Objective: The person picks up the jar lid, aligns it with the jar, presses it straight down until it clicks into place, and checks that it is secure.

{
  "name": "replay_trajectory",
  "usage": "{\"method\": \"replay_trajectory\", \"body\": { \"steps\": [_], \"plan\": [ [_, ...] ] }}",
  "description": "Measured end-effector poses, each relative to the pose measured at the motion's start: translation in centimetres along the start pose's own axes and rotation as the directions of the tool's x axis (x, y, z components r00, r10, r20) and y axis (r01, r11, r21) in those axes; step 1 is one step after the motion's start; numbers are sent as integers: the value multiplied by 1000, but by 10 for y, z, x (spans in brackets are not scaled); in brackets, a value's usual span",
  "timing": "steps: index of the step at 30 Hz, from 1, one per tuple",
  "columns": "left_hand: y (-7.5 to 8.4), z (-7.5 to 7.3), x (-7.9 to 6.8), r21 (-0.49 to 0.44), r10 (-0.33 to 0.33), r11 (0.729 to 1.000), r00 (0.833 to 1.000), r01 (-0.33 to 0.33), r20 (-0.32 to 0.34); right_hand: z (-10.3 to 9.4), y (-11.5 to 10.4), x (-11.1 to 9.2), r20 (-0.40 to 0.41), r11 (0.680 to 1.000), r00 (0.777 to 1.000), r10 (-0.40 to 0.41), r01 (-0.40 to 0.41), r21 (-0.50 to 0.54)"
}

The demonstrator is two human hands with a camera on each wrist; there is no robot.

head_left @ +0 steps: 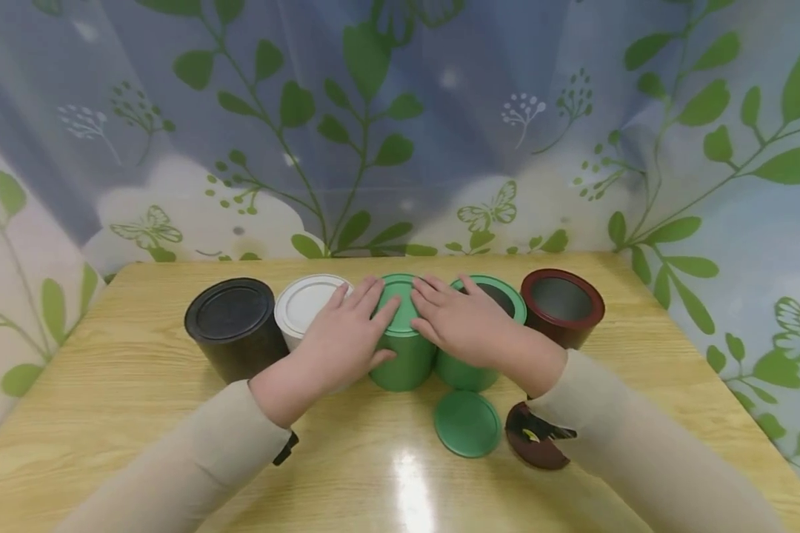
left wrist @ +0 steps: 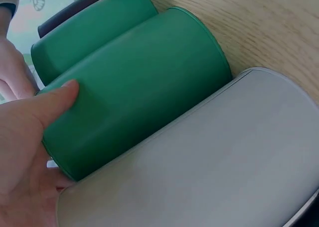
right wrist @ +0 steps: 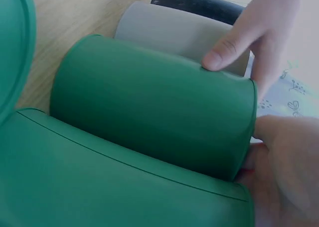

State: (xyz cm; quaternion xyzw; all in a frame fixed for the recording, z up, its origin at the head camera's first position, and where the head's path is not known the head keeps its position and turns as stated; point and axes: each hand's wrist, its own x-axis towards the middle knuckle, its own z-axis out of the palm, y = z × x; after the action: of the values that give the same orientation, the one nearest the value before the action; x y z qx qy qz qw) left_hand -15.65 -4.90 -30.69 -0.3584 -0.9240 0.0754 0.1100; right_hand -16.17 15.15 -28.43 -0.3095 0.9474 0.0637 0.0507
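Observation:
In the head view a lidded green canister (head_left: pixel 403 364) stands at the middle of a row. My left hand (head_left: pixel 343 329) lies with extended fingers across its lid's left edge and the white canister (head_left: pixel 298 309). The left thumb (left wrist: pixel 57 100) touches the green side in the left wrist view. From the other side my right hand (head_left: pixel 467 322) reaches over an uncovered green canister (head_left: pixel 467 374), its fingers extended to the middle lid's right edge. That hand partly covers the uncovered one's opening. In the right wrist view the right palm and fingertips are partly hidden.
A black lidded canister (head_left: pixel 230 314) stands at the row's left end, an uncovered dark red canister (head_left: pixel 553 334) at the right end. Nearer on the wooden table (head_left: pixel 347 474) lie a green lid (head_left: pixel 468 423) and a dark red lid (head_left: pixel 540 453), partly behind the right sleeve. A patterned curtain (head_left: pixel 400 185) hangs behind.

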Motion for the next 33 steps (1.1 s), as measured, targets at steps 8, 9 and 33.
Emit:
{"method": "replay_trajectory", "body": {
  "steps": [8, 9, 33],
  "plan": [
    [0, 5, -1, -23, -9, 1000, 997, 7, -78, 8, -6, -3, -76, 1000, 997, 30, -30, 3],
    [-1, 6, -2, -27, -8, 1000, 996, 5, -90, 9, -6, -3, -83, 1000, 996, 29, -28, 10],
    [-2, 16, -6, -15, 38, 999, 959, -44, -282, 17, -6, -6, -190, 999, 982, 8, -15, -37]
  ]
}}
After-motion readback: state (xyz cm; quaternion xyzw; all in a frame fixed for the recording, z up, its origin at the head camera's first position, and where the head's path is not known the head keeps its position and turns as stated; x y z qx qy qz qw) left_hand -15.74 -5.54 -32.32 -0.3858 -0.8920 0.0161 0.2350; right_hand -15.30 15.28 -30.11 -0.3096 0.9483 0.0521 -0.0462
